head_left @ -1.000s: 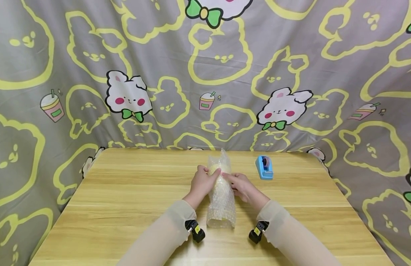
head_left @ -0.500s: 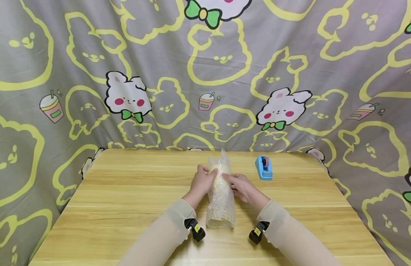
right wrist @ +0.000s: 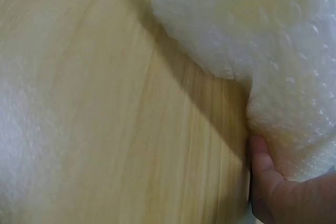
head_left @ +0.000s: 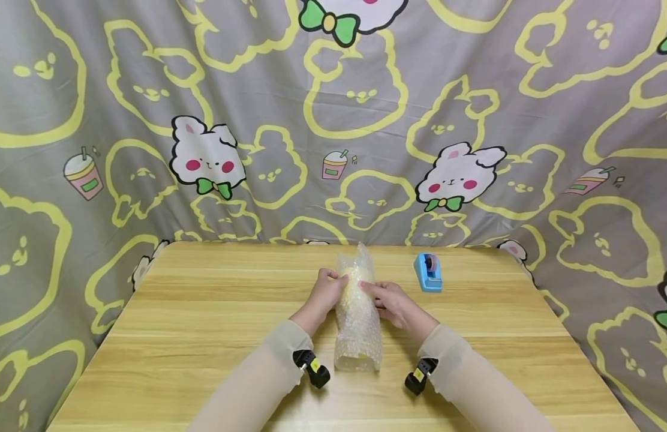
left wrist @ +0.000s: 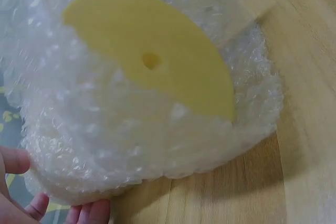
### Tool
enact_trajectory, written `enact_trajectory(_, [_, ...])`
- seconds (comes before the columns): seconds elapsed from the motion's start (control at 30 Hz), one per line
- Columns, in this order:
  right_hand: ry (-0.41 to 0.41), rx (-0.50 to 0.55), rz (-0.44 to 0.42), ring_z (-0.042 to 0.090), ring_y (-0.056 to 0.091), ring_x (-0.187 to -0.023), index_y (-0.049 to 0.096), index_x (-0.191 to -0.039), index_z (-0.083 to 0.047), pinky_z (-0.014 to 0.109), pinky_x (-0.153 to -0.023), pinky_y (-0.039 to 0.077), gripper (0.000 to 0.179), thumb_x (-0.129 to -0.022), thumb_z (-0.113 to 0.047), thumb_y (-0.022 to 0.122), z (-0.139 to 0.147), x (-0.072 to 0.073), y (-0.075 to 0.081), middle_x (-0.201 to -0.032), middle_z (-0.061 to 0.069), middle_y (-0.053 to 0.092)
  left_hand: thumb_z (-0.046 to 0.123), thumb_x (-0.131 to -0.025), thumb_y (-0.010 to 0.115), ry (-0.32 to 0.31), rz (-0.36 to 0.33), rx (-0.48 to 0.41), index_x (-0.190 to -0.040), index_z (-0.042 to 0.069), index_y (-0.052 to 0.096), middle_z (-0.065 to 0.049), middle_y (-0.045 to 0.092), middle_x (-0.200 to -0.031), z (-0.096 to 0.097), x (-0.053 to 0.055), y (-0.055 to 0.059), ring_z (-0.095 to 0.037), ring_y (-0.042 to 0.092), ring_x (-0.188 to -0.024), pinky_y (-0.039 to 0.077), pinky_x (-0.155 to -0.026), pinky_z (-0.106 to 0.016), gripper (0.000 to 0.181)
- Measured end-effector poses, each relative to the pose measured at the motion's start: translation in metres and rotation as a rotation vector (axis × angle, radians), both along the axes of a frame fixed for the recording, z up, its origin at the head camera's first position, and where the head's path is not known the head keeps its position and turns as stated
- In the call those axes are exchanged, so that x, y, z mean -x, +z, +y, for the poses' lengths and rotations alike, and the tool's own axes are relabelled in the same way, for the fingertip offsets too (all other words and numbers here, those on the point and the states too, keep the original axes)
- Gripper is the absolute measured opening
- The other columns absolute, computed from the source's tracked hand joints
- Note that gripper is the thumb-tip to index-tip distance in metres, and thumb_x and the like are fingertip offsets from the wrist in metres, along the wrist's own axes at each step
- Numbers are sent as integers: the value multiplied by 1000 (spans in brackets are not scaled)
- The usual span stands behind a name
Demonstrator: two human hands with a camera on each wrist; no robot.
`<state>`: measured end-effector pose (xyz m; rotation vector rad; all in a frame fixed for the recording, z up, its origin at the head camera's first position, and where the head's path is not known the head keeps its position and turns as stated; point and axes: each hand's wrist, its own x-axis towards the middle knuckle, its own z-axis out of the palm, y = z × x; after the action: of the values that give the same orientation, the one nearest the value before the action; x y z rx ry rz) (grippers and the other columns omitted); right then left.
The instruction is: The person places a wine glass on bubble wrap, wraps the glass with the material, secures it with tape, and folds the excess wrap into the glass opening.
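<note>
Bubble wrap [head_left: 358, 333] forms a long roll on the table, its open end toward me. Inside that end, the left wrist view shows a flat yellow disc-like face [left wrist: 173, 45] with a small hole; the rest of it is hidden under the wrap. My left hand [head_left: 326, 290] grips the far part of the roll from the left, thumb and fingertips at its edge. From the other side my right hand [head_left: 394, 305] holds the roll, a fingertip pressed on top of the wrap. In the right wrist view a finger [right wrist: 265, 169] lies along the wrap's side.
A blue tape dispenser [head_left: 429, 273] with a small roll of tape stands at the back right of the wooden table [head_left: 215, 336]. Behind the table hangs a grey curtain [head_left: 290, 90] with cartoon prints. A black wrist camera [head_left: 312, 368] sits on each sleeve.
My left hand has shifted slightly left, its thumb drawing back from the middle of the wrap toward its left edge. The right hand and the roll stay nearly in place.
</note>
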<state>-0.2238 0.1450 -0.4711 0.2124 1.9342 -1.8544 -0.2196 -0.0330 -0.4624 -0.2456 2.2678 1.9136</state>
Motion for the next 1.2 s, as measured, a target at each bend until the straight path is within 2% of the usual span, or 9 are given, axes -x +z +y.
enact_trajectory(0.17, [-8,-4,-12,22,65,-97,51,-134,8,37,-87,56,60,-98,-38,64,-1,0,2,-116,17,64,28,-99,60,-30,-54,-107,-118,5,45,-18,51,-117,-4,0,0,-24,56,-90,49,-68,-29,34])
enact_trajectory(0.27, [12,-1,-6,21,65,-98,49,-136,10,36,-88,56,62,-99,-38,63,0,1,2,-116,17,64,29,-100,59,-48,-78,-156,-121,5,43,-17,51,-115,-6,0,-1,-20,58,-83,50,-66,-27,36])
enact_trajectory(0.47, [72,59,-12,18,66,-97,45,-139,11,34,-87,55,61,-102,-36,59,5,3,0,-113,13,67,31,-101,58,-69,-84,-171,-125,6,43,-14,50,-112,-8,-1,0,-16,57,-78,51,-68,-28,38])
enact_trajectory(0.7, [99,113,-50,16,65,-94,48,-135,9,32,-84,54,52,-102,-30,58,10,3,3,-103,7,69,32,-100,60,-53,-77,-162,-123,7,45,-10,52,-101,-8,-1,-4,-13,52,-71,49,-64,-26,37])
enact_trajectory(0.87, [89,126,-62,15,65,-91,53,-131,8,32,-81,54,45,-103,-27,57,12,3,2,-98,4,70,28,-97,62,-47,-73,-162,-122,7,47,-13,52,-112,-8,0,-6,-16,54,-78,50,-66,-27,36])
enact_trajectory(1.07, [41,175,-92,16,63,-89,62,-113,0,31,-79,55,25,-101,-21,57,14,2,4,-94,2,70,24,-93,63,-77,-90,-161,-131,5,46,-15,53,-122,-11,-4,-3,-20,59,-88,53,-74,-30,45])
enact_trajectory(1.2, [45,176,-84,16,64,-91,57,-125,7,31,-82,55,36,-102,-21,57,16,2,3,-96,3,71,22,-92,66,-121,-120,-178,-139,5,41,-18,54,-122,-14,-7,-2,-22,62,-94,54,-79,-33,56])
